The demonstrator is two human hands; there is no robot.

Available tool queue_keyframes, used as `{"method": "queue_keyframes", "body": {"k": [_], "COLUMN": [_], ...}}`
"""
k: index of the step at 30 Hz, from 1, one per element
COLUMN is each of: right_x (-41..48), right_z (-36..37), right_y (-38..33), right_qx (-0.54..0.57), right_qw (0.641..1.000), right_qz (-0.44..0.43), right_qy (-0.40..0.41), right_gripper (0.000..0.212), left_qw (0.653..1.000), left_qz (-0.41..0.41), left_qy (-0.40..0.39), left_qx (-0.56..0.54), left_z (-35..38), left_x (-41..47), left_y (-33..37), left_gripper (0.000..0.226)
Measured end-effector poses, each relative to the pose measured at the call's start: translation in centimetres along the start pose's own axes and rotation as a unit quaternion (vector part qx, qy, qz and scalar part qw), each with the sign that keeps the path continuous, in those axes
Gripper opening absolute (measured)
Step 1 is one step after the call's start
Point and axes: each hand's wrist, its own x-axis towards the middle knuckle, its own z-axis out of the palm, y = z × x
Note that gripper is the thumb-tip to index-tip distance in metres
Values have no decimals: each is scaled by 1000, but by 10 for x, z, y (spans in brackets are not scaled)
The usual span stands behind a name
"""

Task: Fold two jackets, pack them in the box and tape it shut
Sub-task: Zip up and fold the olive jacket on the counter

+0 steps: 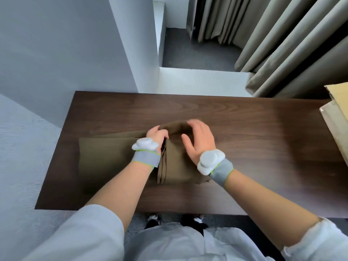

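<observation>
An olive-brown jacket [105, 157] lies partly folded on the dark wooden table [254, 147], its left part flat and its right part doubled over in layers. My left hand [157, 133] grips a raised fold of the cloth at the jacket's upper middle, fingers curled into it. My right hand [199, 140] lies on the folded right part, fingers spread and bent over the raised edge, thumb out to the left. Both wrists carry grey bands with white trackers. The cardboard box [337, 117] shows only partly at the right edge of the table.
A white wall corner [122, 53] stands behind the table's left half and a low white ledge [203, 80] behind its middle. Beige curtains [291, 44] hang at the back right. Grey carpet [22, 157] lies to the left.
</observation>
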Motion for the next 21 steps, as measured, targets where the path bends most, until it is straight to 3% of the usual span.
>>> {"method": "queue_keyframes", "body": {"k": [5, 8, 11, 14, 16, 18, 21], "right_x": [-8, -7, 2, 7, 6, 5, 8], "right_z": [39, 49, 50, 53, 58, 63, 76], "right_y": [-10, -11, -18, -29, -42, -51, -69], "right_qx": [-227, -275, -310, -326, -338, -335, -334], "right_qw": [964, 944, 927, 915, 898, 889, 894], "right_qz": [-65, -59, -52, -83, -150, -163, -128], "right_qy": [-120, -174, -206, -224, -236, -267, -271], "right_gripper": [77, 81, 85, 81, 69, 65, 77], "left_qw": [996, 995, 954, 945, 944, 958, 974], "left_qz": [-26, 67, 154, 117, 80, 44, 47], "left_qy": [-29, 65, 129, 99, 71, 50, 99], "left_qx": [-84, 46, 223, 288, 312, 279, 199], "left_z": [-16, -19, -32, -45, -52, -57, -81], "left_x": [0, -5, -17, -29, -29, -25, -27], "left_y": [-7, -6, -19, -41, -47, -39, -25], "left_gripper": [39, 38, 35, 30, 30, 33, 37]}}
